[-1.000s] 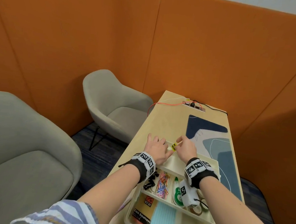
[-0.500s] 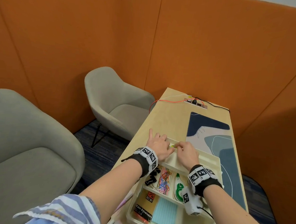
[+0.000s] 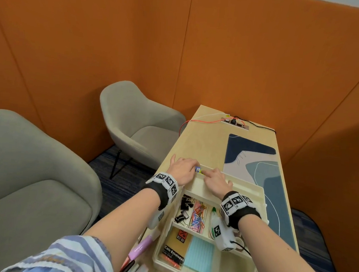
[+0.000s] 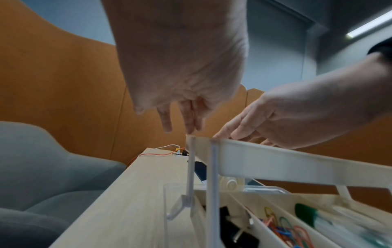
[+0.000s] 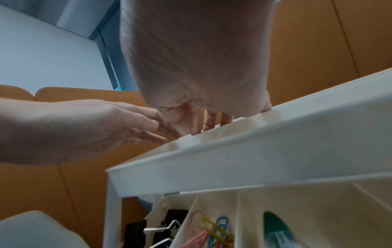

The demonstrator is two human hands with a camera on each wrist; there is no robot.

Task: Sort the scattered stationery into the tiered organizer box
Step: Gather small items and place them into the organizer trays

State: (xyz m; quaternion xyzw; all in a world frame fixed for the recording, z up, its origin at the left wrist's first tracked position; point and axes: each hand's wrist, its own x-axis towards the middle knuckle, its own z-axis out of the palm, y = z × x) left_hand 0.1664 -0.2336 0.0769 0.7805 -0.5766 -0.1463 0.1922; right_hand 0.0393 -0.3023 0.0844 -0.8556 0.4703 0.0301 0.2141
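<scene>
The cream tiered organizer (image 3: 253, 191) stands on the wooden table. Both hands meet at the far left corner of its top tray (image 4: 275, 166). My right hand (image 3: 214, 178) reaches over the rim (image 5: 254, 151) with fingers curled down and pinches a small yellow and blue item (image 3: 198, 170). My left hand (image 3: 182, 168) lies beside it, its straight fingers (image 4: 186, 124) touching the tray's corner. The middle tier holds black binder clips (image 3: 183, 208), coloured paper clips (image 3: 198, 216) and a green correction tape (image 3: 213, 221). A coin envelope pack (image 3: 176, 248) and a blue pad (image 3: 200, 254) lie in the bottom tier.
Loose pens and a pink item (image 3: 141, 248) lie at the table's near left edge. A patterned desk mat (image 3: 257, 162) covers the right side. A power socket with cables (image 3: 234, 122) sits at the far end. Grey chairs (image 3: 136, 128) stand left, orange partitions around.
Both hands came down from above the top tray to its far left corner. The yellow item in the right hand went down with them.
</scene>
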